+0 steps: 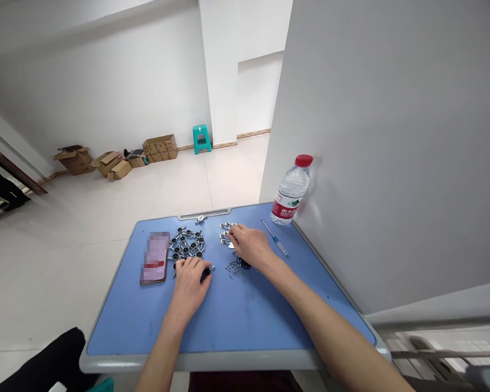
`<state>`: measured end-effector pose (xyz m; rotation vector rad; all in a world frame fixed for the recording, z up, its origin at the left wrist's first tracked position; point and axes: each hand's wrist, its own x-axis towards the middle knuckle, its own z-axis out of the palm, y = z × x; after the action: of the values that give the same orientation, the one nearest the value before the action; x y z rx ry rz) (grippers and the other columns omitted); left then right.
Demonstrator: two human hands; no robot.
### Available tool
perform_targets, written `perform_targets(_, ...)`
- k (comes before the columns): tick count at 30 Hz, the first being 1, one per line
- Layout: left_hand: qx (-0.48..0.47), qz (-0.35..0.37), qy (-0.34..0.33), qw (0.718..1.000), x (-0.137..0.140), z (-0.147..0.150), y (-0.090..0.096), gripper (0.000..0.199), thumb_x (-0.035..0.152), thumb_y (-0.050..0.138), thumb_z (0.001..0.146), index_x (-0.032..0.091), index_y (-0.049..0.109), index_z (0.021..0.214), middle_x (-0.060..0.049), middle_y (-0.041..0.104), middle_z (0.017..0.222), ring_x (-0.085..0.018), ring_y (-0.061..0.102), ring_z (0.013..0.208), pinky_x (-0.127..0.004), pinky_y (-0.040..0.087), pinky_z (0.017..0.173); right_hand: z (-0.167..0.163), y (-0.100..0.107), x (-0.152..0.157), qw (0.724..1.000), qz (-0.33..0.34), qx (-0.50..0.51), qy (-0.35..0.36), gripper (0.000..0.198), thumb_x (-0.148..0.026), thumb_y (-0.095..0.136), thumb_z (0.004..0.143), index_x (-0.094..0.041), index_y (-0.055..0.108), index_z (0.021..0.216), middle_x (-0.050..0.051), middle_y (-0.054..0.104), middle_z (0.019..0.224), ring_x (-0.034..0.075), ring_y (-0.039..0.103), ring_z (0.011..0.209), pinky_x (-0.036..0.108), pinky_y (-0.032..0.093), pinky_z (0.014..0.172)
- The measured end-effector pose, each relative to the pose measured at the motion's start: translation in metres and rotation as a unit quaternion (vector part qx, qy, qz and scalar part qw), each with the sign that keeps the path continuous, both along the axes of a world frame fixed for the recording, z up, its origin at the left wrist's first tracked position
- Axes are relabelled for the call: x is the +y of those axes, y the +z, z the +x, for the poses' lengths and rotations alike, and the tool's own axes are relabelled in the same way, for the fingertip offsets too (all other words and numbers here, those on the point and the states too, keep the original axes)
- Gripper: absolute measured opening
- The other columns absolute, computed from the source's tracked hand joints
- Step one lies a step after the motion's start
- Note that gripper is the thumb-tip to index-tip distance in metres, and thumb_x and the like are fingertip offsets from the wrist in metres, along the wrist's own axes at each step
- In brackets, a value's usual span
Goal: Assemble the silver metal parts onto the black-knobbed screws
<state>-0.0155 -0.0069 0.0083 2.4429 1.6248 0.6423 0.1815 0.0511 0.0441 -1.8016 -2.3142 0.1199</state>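
Wall point(85, 92) first, white and wide beyond us, and a grey panel point(392, 136) rises along the right side of our blue-topped table point(245, 321). Out on the floor we've got open cardboard boxes point(160, 148) along the wall, a teal stool point(201, 142) near them. Back to the tabletop: a clear bottle point(291, 193) with a red cap stands at the far right corner, close to the panel. Now our hands! Our left hand point(191, 280) rests over the near edge of a pile of black-and-silver pieces point(187, 242), fingers bent, one piece showing by the thumb; whether it's pinched, we can't tell. Our right hand point(251, 245) is at the small metal plates point(223, 236), thumb and fingertips drawn close together, and whether they grip one we cannot tell either. Left of the pile lies our phone point(155, 258), screen up; over on the right, a screwdriver point(275, 238) lies near the bottle. Smallest of all, just nearer to us than the plates: black rings point(244, 264) bunched together, tiny screws point(233, 269) scattered right beside them.
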Motion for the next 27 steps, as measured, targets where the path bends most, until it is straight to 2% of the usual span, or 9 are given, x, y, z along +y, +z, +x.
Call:
perform_targets(4, -0.013, 0.005, -0.026, 1.000, 0.001, -0.002, -0.002, 0.021, 0.009, 0.056, 0.087, 0.023, 0.059, 0.103, -0.002, 0.068, 0.101, -0.021, 0.060, 0.098, -0.038, 0.037, 0.086, 0.005, 0.001, -0.008, 0.998, 0.006, 0.059, 0.021, 0.021, -0.022, 0.044, 0.098, -0.018, 0.064, 0.102, 0.007, 0.069, 0.104, 0.017, 0.065, 0.083, 0.025, 0.035, 0.062)
perform_targets(8, -0.041, 0.018, -0.039, 0.998, 0.001, -0.002, -0.002, 0.023, 0.014, 0.055, 0.089, 0.023, 0.056, 0.111, -0.003, 0.067, 0.103, -0.022, 0.060, 0.098, -0.038, 0.040, 0.085, 0.001, -0.003, -0.016, 0.987, -0.028, 0.114, 0.111, 0.014, -0.021, 0.054, 0.093, -0.019, 0.066, 0.099, 0.005, 0.070, 0.098, 0.016, 0.064, 0.085, 0.024, 0.037, 0.067)
perform_targets(12, -0.059, 0.034, -0.053, 0.996, 0.001, -0.002, -0.002, 0.025, 0.017, 0.055, 0.091, 0.024, 0.055, 0.115, -0.004, 0.066, 0.105, -0.022, 0.059, 0.098, -0.036, 0.041, 0.084, -0.007, -0.005, -0.022, 0.976, -0.062, 0.115, 0.175, 0.017, -0.022, 0.056, 0.091, -0.020, 0.068, 0.103, 0.004, 0.071, 0.094, 0.016, 0.065, 0.082, 0.025, 0.037, 0.067)
perform_targets(14, -0.070, 0.044, -0.035, 0.996, 0.003, -0.005, -0.002, 0.024, 0.018, 0.055, 0.091, 0.024, 0.055, 0.115, -0.003, 0.067, 0.104, -0.021, 0.060, 0.096, -0.036, 0.042, 0.083, -0.008, -0.003, -0.023, 0.979, -0.064, 0.096, 0.170, 0.018, -0.022, 0.054, 0.092, -0.020, 0.068, 0.103, 0.005, 0.071, 0.095, 0.017, 0.065, 0.083, 0.025, 0.037, 0.066)
perform_targets(19, -0.122, 0.083, 0.074, 0.986, 0.008, -0.015, -0.001, 0.018, 0.019, 0.056, 0.090, 0.022, 0.056, 0.108, -0.004, 0.066, 0.098, -0.021, 0.060, 0.088, -0.035, 0.043, 0.080, -0.003, 0.003, -0.019, 0.990, -0.059, 0.064, 0.109, 0.020, -0.020, 0.049, 0.095, -0.019, 0.067, 0.103, 0.006, 0.071, 0.103, 0.018, 0.066, 0.088, 0.025, 0.037, 0.066)
perform_targets(21, -0.097, 0.079, 0.061, 0.990, 0.008, -0.015, 0.000, 0.014, 0.017, 0.056, 0.090, 0.022, 0.057, 0.103, -0.003, 0.067, 0.097, -0.021, 0.060, 0.089, -0.035, 0.042, 0.079, 0.000, 0.004, -0.017, 0.992, -0.052, 0.068, 0.097, 0.021, -0.019, 0.047, 0.096, -0.019, 0.066, 0.104, 0.006, 0.071, 0.105, 0.018, 0.066, 0.090, 0.025, 0.038, 0.067)
perform_targets(25, -0.001, 0.048, -0.015, 0.999, 0.005, -0.006, 0.001, 0.010, 0.014, 0.056, 0.089, 0.022, 0.056, 0.095, -0.002, 0.067, 0.097, -0.022, 0.059, 0.094, -0.036, 0.038, 0.081, 0.001, 0.002, -0.016, 0.993, -0.037, 0.067, 0.089, 0.022, -0.019, 0.046, 0.096, -0.019, 0.066, 0.104, 0.006, 0.071, 0.104, 0.018, 0.067, 0.090, 0.025, 0.038, 0.067)
perform_targets(27, 0.025, 0.033, -0.026, 0.999, 0.004, -0.002, 0.001, 0.009, 0.013, 0.057, 0.088, 0.022, 0.055, 0.092, -0.002, 0.067, 0.095, -0.022, 0.058, 0.091, -0.037, 0.037, 0.080, 0.001, 0.001, -0.016, 0.994, -0.027, 0.066, 0.087, 0.023, -0.018, 0.045, 0.096, -0.020, 0.067, 0.103, 0.006, 0.071, 0.103, 0.018, 0.067, 0.089, 0.025, 0.038, 0.066)
